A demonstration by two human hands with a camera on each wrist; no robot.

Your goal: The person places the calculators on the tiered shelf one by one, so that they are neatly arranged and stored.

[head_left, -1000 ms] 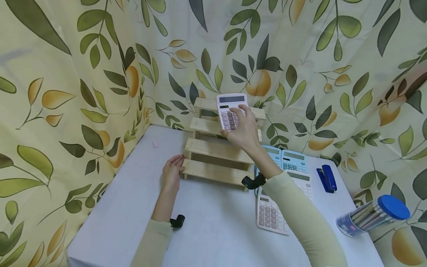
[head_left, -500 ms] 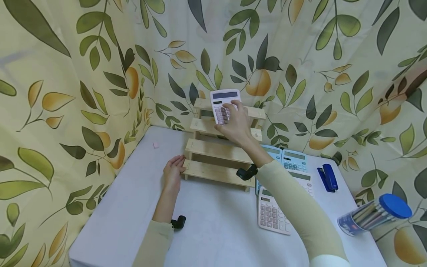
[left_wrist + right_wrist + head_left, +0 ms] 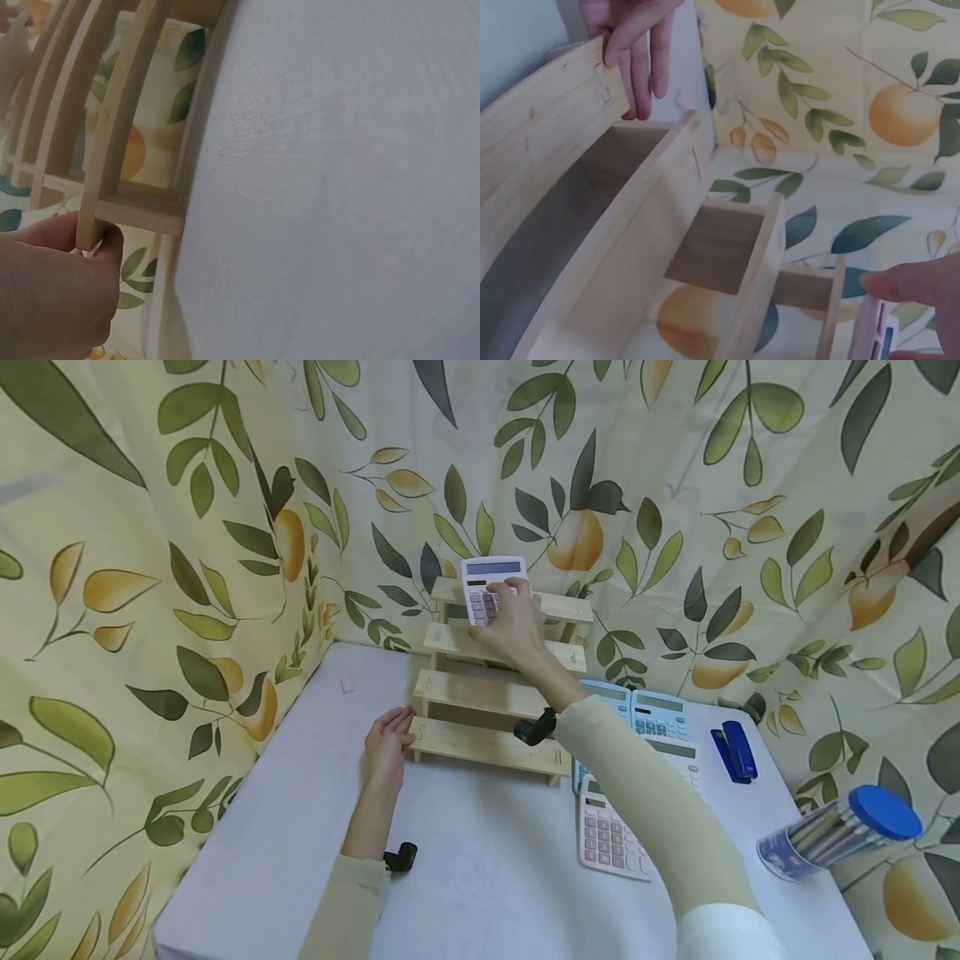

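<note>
Standing on a white table [image 3: 480, 877], a four-tier wooden rack [image 3: 498, 693] has its long axis running left to right, every visible step bare. The right hand [image 3: 513, 627], the nearer one, grips a pink calculator [image 3: 487, 585] upright at the top tier's left end. The left hand [image 3: 386, 747], fingers relaxed, rests against the bottom step's left corner. A tilted blue-lidded tube [image 3: 840, 831] holds pens.
</note>
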